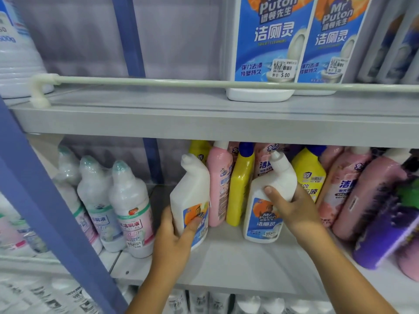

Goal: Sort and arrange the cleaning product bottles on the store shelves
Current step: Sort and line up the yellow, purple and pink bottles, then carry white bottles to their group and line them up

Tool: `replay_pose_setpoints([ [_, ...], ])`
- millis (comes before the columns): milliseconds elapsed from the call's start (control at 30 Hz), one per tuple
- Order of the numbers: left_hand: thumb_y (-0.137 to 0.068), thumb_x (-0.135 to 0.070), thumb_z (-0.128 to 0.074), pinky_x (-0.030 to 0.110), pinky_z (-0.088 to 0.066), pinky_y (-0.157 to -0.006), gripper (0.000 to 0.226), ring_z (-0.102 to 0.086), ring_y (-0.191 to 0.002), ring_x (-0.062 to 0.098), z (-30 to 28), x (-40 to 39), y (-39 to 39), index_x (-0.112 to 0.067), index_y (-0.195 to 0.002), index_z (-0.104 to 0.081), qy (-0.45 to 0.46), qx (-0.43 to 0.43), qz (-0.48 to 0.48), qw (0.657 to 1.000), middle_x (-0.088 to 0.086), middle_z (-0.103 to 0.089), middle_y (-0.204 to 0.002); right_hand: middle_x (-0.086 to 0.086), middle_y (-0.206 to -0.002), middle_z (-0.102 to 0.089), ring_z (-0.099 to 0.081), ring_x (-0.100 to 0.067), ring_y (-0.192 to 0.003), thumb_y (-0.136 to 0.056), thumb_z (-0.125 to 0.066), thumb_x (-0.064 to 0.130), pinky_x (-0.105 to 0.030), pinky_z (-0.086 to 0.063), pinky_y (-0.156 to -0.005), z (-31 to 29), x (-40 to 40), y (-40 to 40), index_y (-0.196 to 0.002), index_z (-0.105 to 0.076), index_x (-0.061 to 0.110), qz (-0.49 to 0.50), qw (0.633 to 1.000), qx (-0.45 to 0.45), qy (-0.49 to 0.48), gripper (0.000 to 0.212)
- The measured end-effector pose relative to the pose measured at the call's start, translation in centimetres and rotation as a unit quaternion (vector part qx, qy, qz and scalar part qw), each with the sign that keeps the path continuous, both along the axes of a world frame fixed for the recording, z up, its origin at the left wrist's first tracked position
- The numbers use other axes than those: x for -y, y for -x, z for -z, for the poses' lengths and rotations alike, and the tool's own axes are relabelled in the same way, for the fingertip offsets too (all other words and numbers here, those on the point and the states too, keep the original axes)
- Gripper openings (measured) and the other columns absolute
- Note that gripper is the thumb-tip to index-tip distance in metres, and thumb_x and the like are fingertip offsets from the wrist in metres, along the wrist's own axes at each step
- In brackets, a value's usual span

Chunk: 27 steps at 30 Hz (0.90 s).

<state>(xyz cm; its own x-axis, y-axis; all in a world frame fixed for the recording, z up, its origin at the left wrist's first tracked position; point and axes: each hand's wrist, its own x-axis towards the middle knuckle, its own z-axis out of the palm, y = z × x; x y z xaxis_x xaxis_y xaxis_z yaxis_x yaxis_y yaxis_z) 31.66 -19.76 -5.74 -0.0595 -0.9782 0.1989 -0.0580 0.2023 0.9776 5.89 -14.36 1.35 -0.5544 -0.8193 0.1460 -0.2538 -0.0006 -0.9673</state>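
Left hand (174, 241) and right hand (292, 207) grip 2 white bottles (192, 191) on grey shelf (226, 264).

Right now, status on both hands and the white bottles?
Left hand grips left white bottle. Right hand grips right white bottle. Both upright on middle shelf. Pink and yellow bottles close behind.

shop | price stickers (282, 68) on stocked bottles; metal shelves (158, 118)

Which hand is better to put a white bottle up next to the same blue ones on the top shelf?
Probably the right hand. It grips its white bottle high on the body, almost directly below the matching bottles above. The left hand holds its bottle farther left.
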Motion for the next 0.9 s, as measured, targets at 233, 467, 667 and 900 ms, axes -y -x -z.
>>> replay_pose_setpoints([
  [233,-0.087,-0.029,-0.075,0.034,-0.056,-0.092,0.046,-0.071,-0.107,0.011,-0.1,-0.3,-1.1,-0.034,-0.128,-0.057,-0.013,-0.018,0.068,0.997,-0.010,-0.074,-0.115,0.005,-0.100,-0.080,-0.076,-0.010,-0.090,-0.082,-0.082,0.008,-0.020,-0.058,-0.068,2.3,-2.4,-2.5,-0.115,-0.070,0.020,-0.047,0.996,0.076,-0.012,0.037],
  [467,-0.066,-0.042,-0.089,0.038,-0.059,-0.086,0.064,-0.073,-0.103,0.012,0.5,-0.9,-1.9,-0.036,-0.124,-0.061,-0.029,0.020,0.091,0.995,-0.010,-0.075,-0.112,0.003,-0.109,-0.078,-0.075,-0.014,-0.099,-0.084,-0.080,0.009,-0.030,-0.061,-0.081,3.7,-4.8,-4.7,-0.121,-0.066,0.022,-0.045,0.997,0.057,-0.003,0.042],
  [667,-0.077,-0.022,-0.088,0.034,-0.061,-0.083,0.047,-0.073,-0.091,0.003,-2.0,-2.8,-2.0,-0.035,-0.114,-0.063,-0.041,0.056,0.084,0.994,-0.017,-0.076,-0.102,0.001,-0.107,-0.079,-0.075,-0.018,-0.101,-0.084,-0.081,0.010,-0.031,-0.059,-0.081,3.0,-7.1,-4.9,-0.115,-0.070,0.022,-0.060,0.996,0.066,0.009,0.035],
  [900,-0.079,-0.017,-0.086,0.023,-0.059,-0.071,0.042,-0.074,-0.090,0.006,-4.9,-10.5,-1.1,-0.032,-0.113,-0.065,-0.027,0.045,0.039,0.998,-0.015,-0.077,-0.100,0.006,-0.104,-0.079,-0.076,-0.013,-0.096,-0.083,-0.081,0.014,-0.023,-0.059,-0.072,-0.2,-13.4,-3.3,-0.114,-0.071,0.028,-0.099,0.993,0.056,0.029,0.035],
])
